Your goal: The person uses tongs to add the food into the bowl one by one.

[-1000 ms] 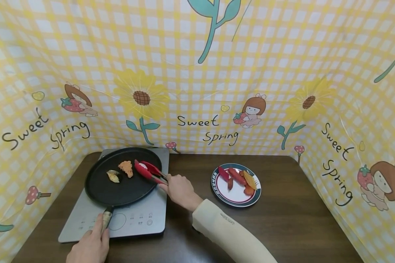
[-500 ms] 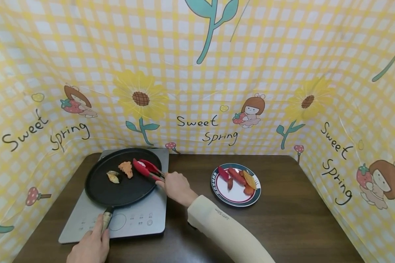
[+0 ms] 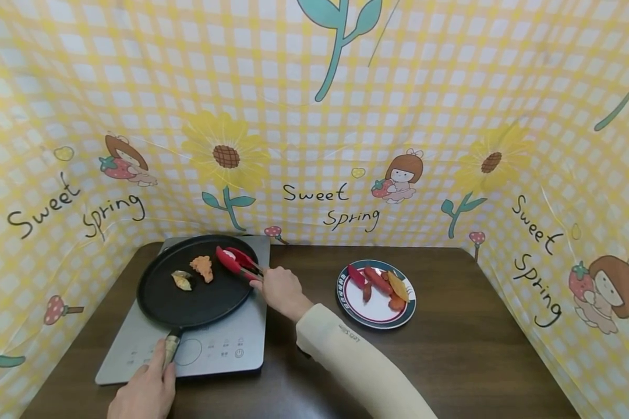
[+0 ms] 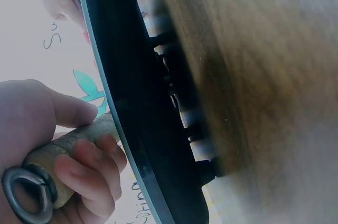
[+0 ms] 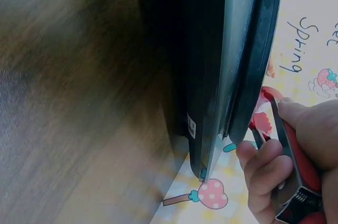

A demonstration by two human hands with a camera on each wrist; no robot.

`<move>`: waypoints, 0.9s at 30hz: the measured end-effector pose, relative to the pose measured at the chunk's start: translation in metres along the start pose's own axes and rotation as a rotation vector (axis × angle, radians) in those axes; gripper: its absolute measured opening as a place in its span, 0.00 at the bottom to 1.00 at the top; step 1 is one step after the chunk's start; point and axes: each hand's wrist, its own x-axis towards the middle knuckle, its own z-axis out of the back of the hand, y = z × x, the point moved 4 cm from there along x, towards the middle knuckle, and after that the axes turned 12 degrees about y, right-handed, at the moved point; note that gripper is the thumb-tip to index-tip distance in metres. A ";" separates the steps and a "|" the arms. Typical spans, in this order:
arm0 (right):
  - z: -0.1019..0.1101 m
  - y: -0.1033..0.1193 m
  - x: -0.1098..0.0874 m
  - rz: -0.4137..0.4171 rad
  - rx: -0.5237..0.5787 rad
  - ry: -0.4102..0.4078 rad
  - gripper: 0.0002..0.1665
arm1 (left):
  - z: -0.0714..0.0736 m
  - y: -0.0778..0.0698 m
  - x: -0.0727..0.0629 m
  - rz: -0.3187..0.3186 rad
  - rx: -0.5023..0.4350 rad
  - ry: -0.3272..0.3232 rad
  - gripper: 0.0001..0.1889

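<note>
In the head view, my left hand [image 3: 144,387] grips the handle [image 3: 171,348] of a round black frying pan [image 3: 188,308]. The left wrist view shows fingers and thumb wrapped round this handle, a metal ring [image 4: 26,195] at its end. My right hand [image 3: 283,291] holds red-tipped kitchen tongs [image 3: 234,265] over the pan's right side. A small whitish-pink piece [image 3: 230,255] shows between the tong tips, mostly covered by them. Left of the tongs lie an orange-brown fried piece [image 3: 202,269] and a yellowish dumpling-like piece [image 3: 182,280].
Under the pan is a silver induction cooktop [image 3: 251,355] with touch controls at its front. To the right, a dark-rimmed plate [image 3: 348,308] bears a sausage [image 3: 377,281] and several other food pieces. A yellow checked cloth [image 3: 314,139] hangs round the brown table [image 3: 461,349].
My right hand and the tongs have shifted slightly away toward the pan's far side. The left hand keeps its grip on the handle, and the two other pieces lie as before.
</note>
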 end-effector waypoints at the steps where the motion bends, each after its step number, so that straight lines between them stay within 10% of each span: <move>1: 0.000 -0.001 0.001 -0.003 -0.004 -0.002 0.23 | 0.000 0.000 0.000 -0.005 -0.002 0.004 0.29; 27: 0.003 -0.012 -0.001 -0.027 -0.013 0.025 0.29 | -0.001 0.000 0.000 0.000 -0.011 -0.028 0.29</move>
